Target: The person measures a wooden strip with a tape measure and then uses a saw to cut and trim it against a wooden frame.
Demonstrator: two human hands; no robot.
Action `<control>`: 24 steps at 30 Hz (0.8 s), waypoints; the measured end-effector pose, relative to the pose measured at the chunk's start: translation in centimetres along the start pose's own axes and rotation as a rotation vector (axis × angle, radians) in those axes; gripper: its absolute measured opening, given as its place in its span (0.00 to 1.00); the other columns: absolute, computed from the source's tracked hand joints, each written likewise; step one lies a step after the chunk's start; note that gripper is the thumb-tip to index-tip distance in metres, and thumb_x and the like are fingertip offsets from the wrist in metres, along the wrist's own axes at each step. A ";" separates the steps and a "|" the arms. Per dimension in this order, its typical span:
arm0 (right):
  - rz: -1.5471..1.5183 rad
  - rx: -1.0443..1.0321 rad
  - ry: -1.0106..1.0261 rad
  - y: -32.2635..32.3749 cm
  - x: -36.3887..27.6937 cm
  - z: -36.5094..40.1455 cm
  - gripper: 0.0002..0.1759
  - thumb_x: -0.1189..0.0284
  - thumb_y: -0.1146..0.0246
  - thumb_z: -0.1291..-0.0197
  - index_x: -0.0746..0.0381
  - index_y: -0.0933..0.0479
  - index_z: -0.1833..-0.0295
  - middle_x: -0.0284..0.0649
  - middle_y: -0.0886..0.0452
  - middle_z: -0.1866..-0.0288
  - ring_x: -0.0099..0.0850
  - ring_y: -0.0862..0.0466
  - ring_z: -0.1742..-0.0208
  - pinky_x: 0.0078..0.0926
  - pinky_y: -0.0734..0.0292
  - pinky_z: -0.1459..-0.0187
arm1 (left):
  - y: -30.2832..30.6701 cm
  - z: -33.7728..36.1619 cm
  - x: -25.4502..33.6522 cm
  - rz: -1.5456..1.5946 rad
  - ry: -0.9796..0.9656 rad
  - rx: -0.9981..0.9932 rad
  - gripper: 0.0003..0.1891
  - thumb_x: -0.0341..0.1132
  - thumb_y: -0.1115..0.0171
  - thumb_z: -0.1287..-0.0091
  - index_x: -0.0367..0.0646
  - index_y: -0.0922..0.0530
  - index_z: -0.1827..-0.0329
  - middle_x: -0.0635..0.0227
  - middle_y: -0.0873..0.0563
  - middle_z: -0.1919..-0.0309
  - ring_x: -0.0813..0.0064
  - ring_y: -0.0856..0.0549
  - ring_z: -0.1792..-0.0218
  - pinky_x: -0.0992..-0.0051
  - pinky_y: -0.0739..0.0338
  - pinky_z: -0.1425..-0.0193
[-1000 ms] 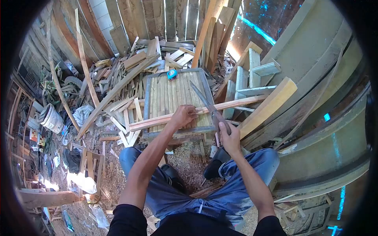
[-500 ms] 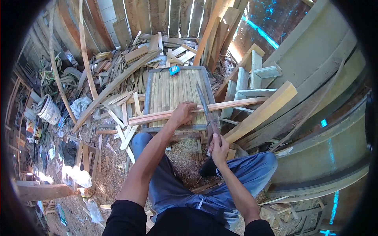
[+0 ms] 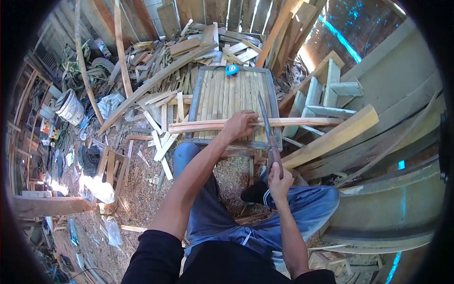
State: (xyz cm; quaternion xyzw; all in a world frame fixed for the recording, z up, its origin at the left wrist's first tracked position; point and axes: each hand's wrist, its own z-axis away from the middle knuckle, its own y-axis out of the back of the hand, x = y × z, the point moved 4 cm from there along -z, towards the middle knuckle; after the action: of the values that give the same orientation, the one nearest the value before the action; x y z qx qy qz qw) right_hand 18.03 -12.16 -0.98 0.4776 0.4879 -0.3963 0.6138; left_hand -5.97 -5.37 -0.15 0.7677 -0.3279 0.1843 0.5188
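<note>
A long, narrow wooden strip lies crosswise over a slatted wooden bench top with a dark frame. My left hand is wrapped over the strip and presses it against the slats. In my right hand is the dark handle of a handsaw, its blade pointing away from me. The blade crosses the strip just right of my left hand. Whether its teeth have cut into the wood cannot be made out. A blue tape measure sits at the bench's far edge.
Beyond the bench is a heap of offcuts. On the right, a thick plank leans close to the strip's end, beside a pale wooden step frame. A white bucket stands left, and sawdust covers the floor.
The view has shifted and turned, so the bench appears farther up and right. My right hand sits slightly farther back from the strip. Both hands keep their holds.
</note>
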 end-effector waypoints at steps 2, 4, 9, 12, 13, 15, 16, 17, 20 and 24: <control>0.019 0.008 0.022 0.2 -0.3 0.0 0.24 0.60 0.43 0.28 0.65 0.29 0.75 0.29 0.33 0.84 0.19 0.33 0.82 0.25 0.39 0.78 | -0.2 0.0 0.1 0.013 0.051 0.014 0.11 0.33 0.31 0.44 0.37 0.24 0.68 0.56 0.21 0.69 0.50 0.18 0.62 0.58 0.23 0.59; -0.021 -0.014 -0.008 0.2 0.4 -0.2 0.25 0.59 0.43 0.28 0.65 0.30 0.75 0.29 0.32 0.83 0.19 0.34 0.81 0.25 0.40 0.78 | -0.8 -0.4 -0.1 -0.012 0.040 0.015 0.11 0.34 0.31 0.44 0.37 0.24 0.67 0.56 0.20 0.68 0.50 0.18 0.62 0.57 0.23 0.58; -0.072 -0.072 -0.065 1.1 1.3 2.9 0.24 0.59 0.44 0.28 0.66 0.26 0.73 0.27 0.31 0.82 0.17 0.31 0.80 0.22 0.40 0.78 | -0.6 0.7 0.4 -0.042 0.052 0.056 0.12 0.37 0.30 0.43 0.38 0.23 0.68 0.58 0.19 0.67 0.50 0.18 0.62 0.56 0.23 0.58; -0.036 0.001 0.017 0.9 0.5 3.0 0.21 0.64 0.44 0.28 0.60 0.32 0.76 0.26 0.33 0.83 0.15 0.35 0.84 0.17 0.45 0.82 | -0.7 0.8 0.7 -0.043 0.101 0.050 0.12 0.36 0.31 0.44 0.38 0.25 0.69 0.57 0.20 0.68 0.50 0.18 0.62 0.57 0.23 0.59; -0.038 0.010 0.007 0.4 0.1 1.8 0.21 0.64 0.44 0.28 0.60 0.32 0.76 0.26 0.33 0.83 0.15 0.35 0.84 0.17 0.45 0.82 | -0.7 0.7 0.8 -0.060 0.098 0.064 0.12 0.36 0.31 0.43 0.38 0.25 0.70 0.57 0.20 0.68 0.51 0.18 0.62 0.57 0.23 0.59; 0.120 0.001 -0.001 -0.4 -0.7 0.0 0.25 0.59 0.44 0.28 0.66 0.28 0.75 0.29 0.32 0.84 0.19 0.31 0.80 0.25 0.39 0.77 | -0.8 0.7 0.7 -0.090 0.105 0.053 0.11 0.37 0.32 0.44 0.40 0.22 0.68 0.59 0.18 0.69 0.54 0.16 0.62 0.58 0.21 0.57; 0.036 -0.004 -0.040 -0.6 0.1 -0.1 0.25 0.60 0.44 0.28 0.65 0.29 0.77 0.29 0.32 0.84 0.19 0.32 0.80 0.26 0.39 0.77 | -0.7 0.7 0.6 -0.078 0.118 0.023 0.11 0.37 0.32 0.44 0.40 0.22 0.69 0.60 0.18 0.69 0.54 0.16 0.62 0.58 0.21 0.57; 0.027 0.009 -0.032 -0.7 0.3 -0.1 0.25 0.60 0.44 0.28 0.65 0.29 0.77 0.29 0.32 0.84 0.19 0.32 0.80 0.26 0.39 0.77 | -0.4 -0.1 0.2 -0.071 0.119 -0.004 0.11 0.37 0.32 0.44 0.40 0.22 0.69 0.60 0.18 0.69 0.54 0.16 0.62 0.58 0.21 0.57; 0.019 -0.019 0.003 1.0 1.7 4.0 0.24 0.61 0.43 0.29 0.65 0.30 0.77 0.29 0.32 0.84 0.19 0.32 0.80 0.25 0.39 0.77 | -0.5 0.0 -0.1 -0.074 0.083 0.035 0.11 0.38 0.32 0.44 0.40 0.23 0.70 0.61 0.18 0.70 0.54 0.17 0.61 0.58 0.21 0.56; -0.046 -0.014 -0.004 1.6 1.7 5.2 0.24 0.62 0.44 0.28 0.63 0.32 0.77 0.27 0.33 0.84 0.17 0.34 0.82 0.22 0.42 0.79 | -0.9 0.2 0.2 -0.135 -0.029 0.129 0.12 0.37 0.32 0.43 0.40 0.27 0.73 0.60 0.23 0.73 0.53 0.19 0.64 0.58 0.24 0.61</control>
State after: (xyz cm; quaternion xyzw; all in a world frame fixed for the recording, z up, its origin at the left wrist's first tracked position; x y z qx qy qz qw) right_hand 21.07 -16.92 -1.95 0.4612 0.5001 -0.4078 0.6090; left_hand -5.22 -5.38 -0.73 0.8224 -0.2705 0.1587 0.4746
